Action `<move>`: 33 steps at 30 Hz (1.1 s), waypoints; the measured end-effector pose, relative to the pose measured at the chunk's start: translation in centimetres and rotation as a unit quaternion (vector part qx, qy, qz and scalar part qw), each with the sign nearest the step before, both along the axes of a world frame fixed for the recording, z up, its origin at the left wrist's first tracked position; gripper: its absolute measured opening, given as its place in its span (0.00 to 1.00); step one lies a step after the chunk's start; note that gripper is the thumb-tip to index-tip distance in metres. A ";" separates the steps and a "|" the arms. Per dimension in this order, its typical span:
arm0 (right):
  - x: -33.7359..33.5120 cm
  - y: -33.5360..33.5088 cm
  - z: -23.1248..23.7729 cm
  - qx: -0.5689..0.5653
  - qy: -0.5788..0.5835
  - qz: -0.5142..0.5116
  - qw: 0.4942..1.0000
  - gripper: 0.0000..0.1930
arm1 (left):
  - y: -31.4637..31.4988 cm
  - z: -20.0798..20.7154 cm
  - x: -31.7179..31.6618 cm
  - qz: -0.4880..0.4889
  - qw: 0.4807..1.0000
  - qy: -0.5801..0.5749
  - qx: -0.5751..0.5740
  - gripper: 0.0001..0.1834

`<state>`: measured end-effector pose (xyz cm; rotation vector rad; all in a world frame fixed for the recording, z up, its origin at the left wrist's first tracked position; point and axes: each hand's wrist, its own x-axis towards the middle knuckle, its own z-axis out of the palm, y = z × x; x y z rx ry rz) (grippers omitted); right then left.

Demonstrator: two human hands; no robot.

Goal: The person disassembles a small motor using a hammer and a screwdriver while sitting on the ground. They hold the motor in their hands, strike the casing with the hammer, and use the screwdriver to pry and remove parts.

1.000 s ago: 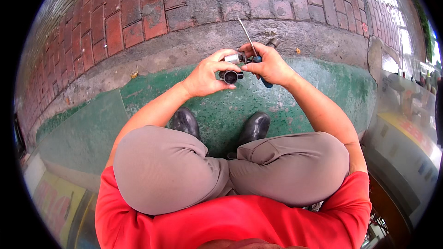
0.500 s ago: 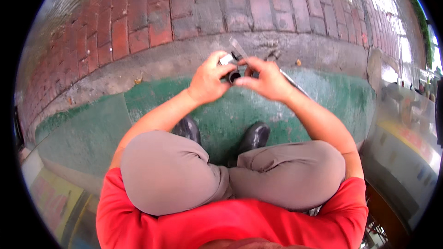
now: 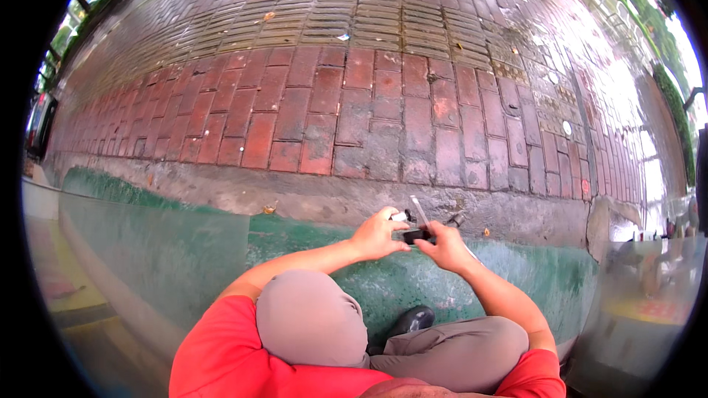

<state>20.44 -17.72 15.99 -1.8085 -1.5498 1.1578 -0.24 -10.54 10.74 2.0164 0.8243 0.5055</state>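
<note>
My left hand [image 3: 380, 236] is closed around a small black part [image 3: 417, 236], with a white piece [image 3: 400, 216] showing by its fingertips. My right hand [image 3: 447, 248] grips a long thin tool whose flat, pale blade [image 3: 419, 209] sticks out beyond the fingers, away from me. The tool's other end runs out below that hand, beside the wrist. The right thumb and fingertips also reach the black part, so both hands meet at it. Fingers cover most of the part, and its exact kind cannot be made out.
Under my hands lies a worn green-painted step [image 3: 354, 280] with a grey concrete edge [image 3: 339, 195]. Beyond it spreads wet red brick paving [image 3: 317, 96] with ridged yellowish tiles [image 3: 332, 18]. My bent knees [image 3: 310, 317] and a dark boot [image 3: 413, 320] are close below the hands.
The view has tilted up and shows more paving, so my hands sit lower in the picture. The black part's round opening no longer faces up. Both hands keep their hold.
</note>
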 end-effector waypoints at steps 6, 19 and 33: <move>9.7 -6.2 -6.1 -0.484 -0.095 0.410 0.767 0.17 | 6.5 -0.3 -2.6 0.104 0.973 -0.084 -0.190 0.15; 6.9 15.6 24.0 0.422 0.235 -0.170 0.859 0.19 | 6.0 2.5 -4.1 0.139 0.873 -0.303 -0.356 0.07; 1.7 3.3 2.9 -0.112 0.192 -0.049 0.974 0.23 | 4.6 1.7 -1.2 -0.016 0.811 -0.323 -0.487 0.11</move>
